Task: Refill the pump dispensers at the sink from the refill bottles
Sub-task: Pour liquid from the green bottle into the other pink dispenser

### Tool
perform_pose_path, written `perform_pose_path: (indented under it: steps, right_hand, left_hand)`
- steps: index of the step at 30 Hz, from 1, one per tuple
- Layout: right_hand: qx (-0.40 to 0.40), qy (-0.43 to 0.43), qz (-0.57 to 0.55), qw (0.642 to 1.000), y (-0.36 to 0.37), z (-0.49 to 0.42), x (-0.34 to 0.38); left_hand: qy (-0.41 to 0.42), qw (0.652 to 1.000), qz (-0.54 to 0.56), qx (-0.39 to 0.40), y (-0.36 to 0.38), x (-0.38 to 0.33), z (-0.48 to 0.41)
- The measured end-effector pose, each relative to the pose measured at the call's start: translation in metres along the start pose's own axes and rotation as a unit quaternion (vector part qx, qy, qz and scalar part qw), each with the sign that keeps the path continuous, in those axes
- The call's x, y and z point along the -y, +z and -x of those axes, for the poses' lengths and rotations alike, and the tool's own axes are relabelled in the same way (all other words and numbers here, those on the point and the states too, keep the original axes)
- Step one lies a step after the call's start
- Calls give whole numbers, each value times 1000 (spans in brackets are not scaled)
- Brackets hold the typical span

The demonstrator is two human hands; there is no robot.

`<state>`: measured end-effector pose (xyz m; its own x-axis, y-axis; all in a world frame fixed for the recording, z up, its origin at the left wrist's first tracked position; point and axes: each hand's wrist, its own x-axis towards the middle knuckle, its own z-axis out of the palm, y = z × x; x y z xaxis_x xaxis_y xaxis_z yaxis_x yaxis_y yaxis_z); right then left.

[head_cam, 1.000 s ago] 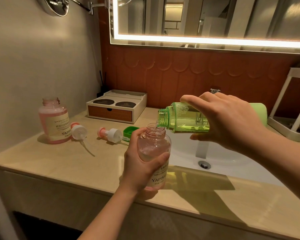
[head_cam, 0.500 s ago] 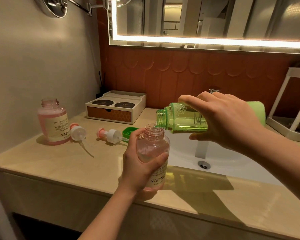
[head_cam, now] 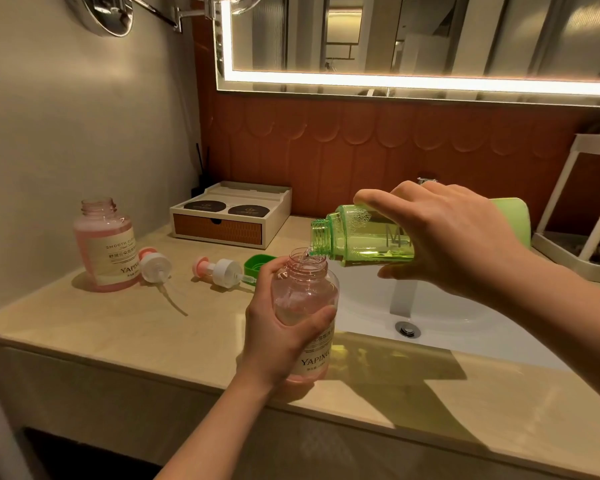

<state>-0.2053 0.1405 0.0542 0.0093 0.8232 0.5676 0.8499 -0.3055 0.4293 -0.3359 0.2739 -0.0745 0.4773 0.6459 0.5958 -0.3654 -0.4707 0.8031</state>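
Observation:
My left hand (head_cam: pixel 274 337) grips an uncapped pink dispenser bottle (head_cam: pixel 305 296) upright at the counter's front edge, partly filled with clear liquid. My right hand (head_cam: pixel 454 240) holds a green refill bottle (head_cam: pixel 357 237) tipped on its side, its open mouth just over the pink bottle's neck, and a thin stream runs in. A second pink dispenser bottle (head_cam: pixel 106 244), uncapped and fuller, stands at the left. Two white-and-pink pump heads (head_cam: pixel 155 266) (head_cam: pixel 219 270) lie on the counter beside it. A green cap (head_cam: pixel 257 263) lies behind my left hand.
A white sink basin (head_cam: pixel 447 323) with a drain lies under my right hand. A white drawer box (head_cam: pixel 232 214) sits against the tiled wall. A white rack (head_cam: pixel 575 220) stands at the far right. A lit mirror (head_cam: pixel 413 39) hangs above.
The green bottle has tipped a little further and its mouth has come over the pink bottle's neck. Liquid now runs out of it. My left hand holds the pink bottle in the same place.

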Motion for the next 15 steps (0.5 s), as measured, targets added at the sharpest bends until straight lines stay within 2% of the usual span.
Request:
perform_pose_path:
  steps: [15]
  right_hand:
    - [11,0,10,1000,-1,-1,0]
  left_hand:
    - [0,1000,3,1,1,-1,0]
